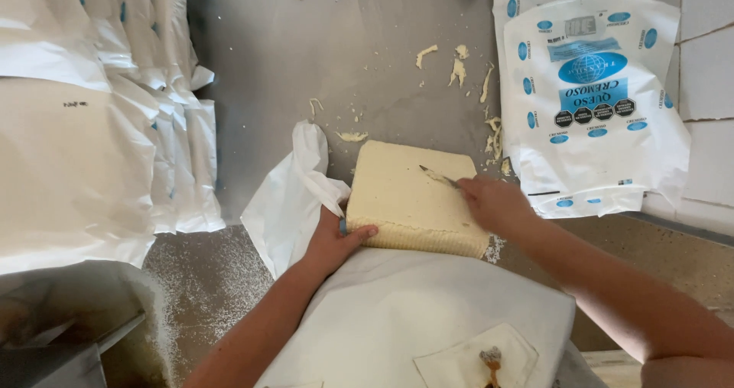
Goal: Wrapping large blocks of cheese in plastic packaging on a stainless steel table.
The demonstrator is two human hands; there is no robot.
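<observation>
Knife (438, 176) gripped in your right hand (493, 203), left hand (334, 243) open, bracing cheese block (413, 201); keep blade flat, fingers back.

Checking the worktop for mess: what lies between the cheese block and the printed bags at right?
In the head view, pale cheese scraps lie on the steel worktop between the cheese block and the printed bags.
</observation>
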